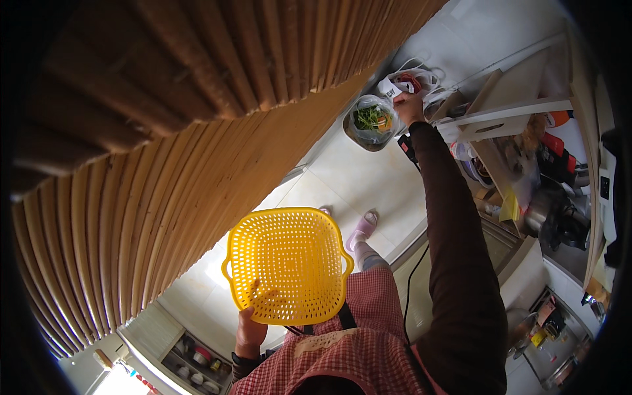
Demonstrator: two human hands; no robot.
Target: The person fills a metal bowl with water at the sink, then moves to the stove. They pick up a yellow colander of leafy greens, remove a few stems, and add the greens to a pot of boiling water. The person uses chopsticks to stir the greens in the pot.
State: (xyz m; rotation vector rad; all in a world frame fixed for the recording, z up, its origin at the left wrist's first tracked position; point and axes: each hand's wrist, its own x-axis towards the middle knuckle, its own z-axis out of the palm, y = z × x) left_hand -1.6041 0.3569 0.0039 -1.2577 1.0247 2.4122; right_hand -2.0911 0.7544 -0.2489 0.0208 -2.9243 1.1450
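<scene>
My left hand (249, 333) grips the near left rim of a yellow perforated plastic basket (291, 261), its thumb over the edge. The basket is held tilted in front of my body, with no food seen in it. My right arm stretches far forward, and my right hand (410, 107) is at a white plastic bag (425, 79) with something red inside. Its fingertips are partly hidden against the bag, so their grip is unclear. Just left of that hand stands a bin (369, 140) lined with a clear bag, holding green leafy scraps (368, 117) and an orange piece.
A ribbed wooden panel (197, 197) fills the left side. On the right, shelves (513, 106) hold bottles, bags and a metal pot (540, 212). A black cable (409, 286) hangs beside my checked apron (373, 301). An open drawer (197, 365) with dishes is at lower left.
</scene>
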